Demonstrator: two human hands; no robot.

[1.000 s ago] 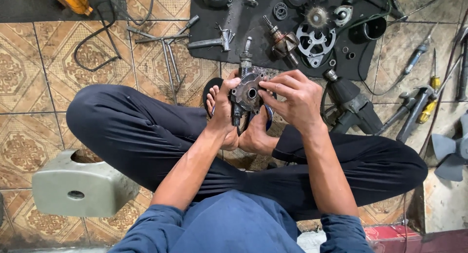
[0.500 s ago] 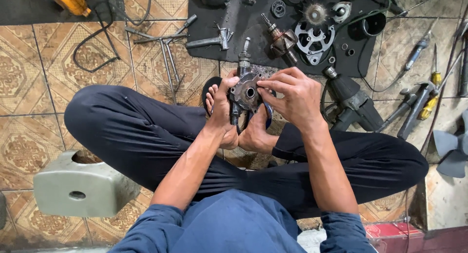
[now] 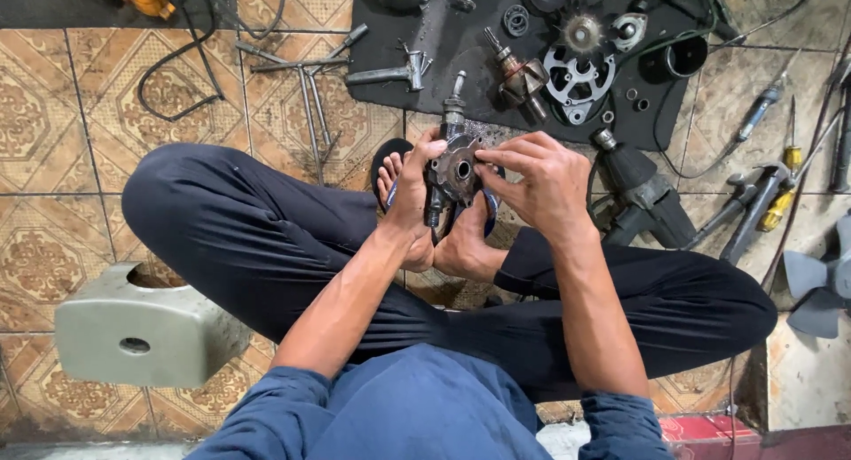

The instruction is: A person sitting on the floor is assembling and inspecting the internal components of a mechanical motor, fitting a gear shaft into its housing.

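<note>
Metal housing, dark and grimy, sits at the centre of the frame, raised above your crossed legs and held between both your hands. Your left hand comes up from below left with the forearm angled toward the middle; its fingers wrap the left edge of the part, thumb up near the rim, gripping it firmly. Your right hand reaches in from the right, wrist bent, with the fingertips pinched together against the face of the housing, just beside its round central hole. Whether they nip some small piece there you cannot tell, since it is too small to make out. The housing is roughly round, with a pale ring around the bore, lugs at its edge and a short stub sticking up from its top. Its surface looks oily and worn.

You sit cross-legged on a patterned tile floor. Above the hands, at the upper middle of the frame, a black mat carries loose machine parts, among them a silver spoked plate and a toothed gear. Screwdrivers lie at the upper right, and a grey-green cover rests at the lower left.
</note>
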